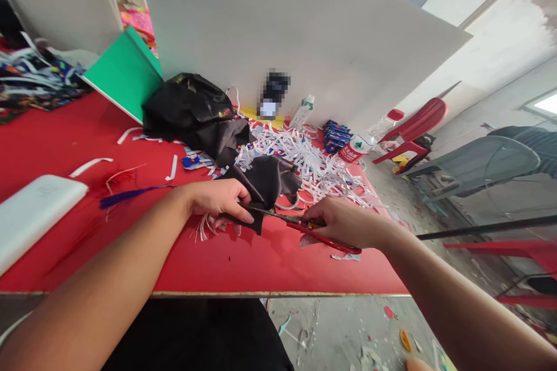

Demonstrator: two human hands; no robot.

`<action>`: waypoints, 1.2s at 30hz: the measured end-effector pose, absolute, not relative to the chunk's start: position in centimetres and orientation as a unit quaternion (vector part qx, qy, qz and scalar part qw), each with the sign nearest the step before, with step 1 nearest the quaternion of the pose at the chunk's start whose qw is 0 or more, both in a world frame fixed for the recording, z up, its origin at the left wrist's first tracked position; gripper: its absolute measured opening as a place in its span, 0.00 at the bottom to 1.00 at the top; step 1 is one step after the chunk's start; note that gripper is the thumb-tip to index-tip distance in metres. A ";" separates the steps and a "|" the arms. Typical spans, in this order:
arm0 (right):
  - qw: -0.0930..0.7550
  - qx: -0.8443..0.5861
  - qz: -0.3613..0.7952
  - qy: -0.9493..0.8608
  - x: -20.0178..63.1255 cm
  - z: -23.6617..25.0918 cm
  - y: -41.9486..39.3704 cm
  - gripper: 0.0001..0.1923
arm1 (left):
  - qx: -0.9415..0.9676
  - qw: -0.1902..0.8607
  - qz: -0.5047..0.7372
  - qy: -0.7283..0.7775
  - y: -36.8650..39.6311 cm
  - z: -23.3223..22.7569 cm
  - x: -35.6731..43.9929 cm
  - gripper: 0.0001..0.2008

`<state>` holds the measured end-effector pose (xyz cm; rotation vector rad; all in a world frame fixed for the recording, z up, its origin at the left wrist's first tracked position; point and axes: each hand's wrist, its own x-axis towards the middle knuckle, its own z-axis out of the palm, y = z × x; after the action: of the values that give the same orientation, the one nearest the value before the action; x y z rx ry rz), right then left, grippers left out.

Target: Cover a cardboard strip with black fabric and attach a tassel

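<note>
My left hand [224, 202] is closed on the edge of a piece of black fabric [267, 179] above the red table. In my right hand [333, 223] is a pair of scissors [322, 236] with red handles, its blades pointing left to the fabric beside my left fingertips. Whether the blades are open or closed on the cloth is hard to make out. A bundle of pale threads [203, 227] shows under my left hand. Behind it, the fabric runs back toward a larger black heap [187, 101].
White paper strips [300, 153] lie piled behind my hands. A large red-labelled bottle [353, 148], a small bottle [303, 111] and blue packets [336, 136] stand at the back. Left are a green board [126, 72], a white block [41, 211] and a purple tassel [126, 197].
</note>
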<state>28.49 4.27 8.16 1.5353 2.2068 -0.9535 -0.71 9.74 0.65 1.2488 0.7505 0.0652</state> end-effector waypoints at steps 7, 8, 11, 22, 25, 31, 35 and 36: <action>0.129 0.548 -0.302 0.769 29.6 8.2 3.8 0.31 | 0.570 0.747 0.035 0.339 9.8 0.5 -0.8 0.23; 0.128 0.553 -0.296 0.768 30.0 8.2 3.7 0.30 | 0.571 0.747 0.039 0.338 9.8 0.4 -0.8 0.22; 0.140 0.584 -0.251 0.760 31.6 8.1 3.3 0.26 | 0.576 0.745 0.052 0.332 9.7 0.3 -0.9 0.19; 0.119 0.624 -0.101 0.766 33.4 6.2 3.0 0.09 | 0.607 0.708 0.169 0.321 9.0 1.4 0.5 0.15; 0.049 0.623 -0.131 0.769 31.5 6.9 2.6 0.18 | 0.618 0.710 0.136 0.309 8.6 1.7 0.8 0.15; -0.165 0.568 -0.373 0.715 27.0 5.2 1.9 0.30 | 0.615 0.710 0.104 0.326 8.2 1.6 0.9 0.37; -0.237 0.530 -0.494 0.647 24.7 3.2 2.8 0.27 | 0.614 0.716 0.097 0.319 8.1 1.7 1.1 0.37; -0.248 0.529 -0.508 0.632 24.2 2.9 3.1 0.26 | 0.608 0.720 0.093 0.320 8.1 1.7 1.2 0.37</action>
<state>24.19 3.12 2.89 1.9907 2.3776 -1.9109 1.20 8.07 1.67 1.3444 0.7073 0.2050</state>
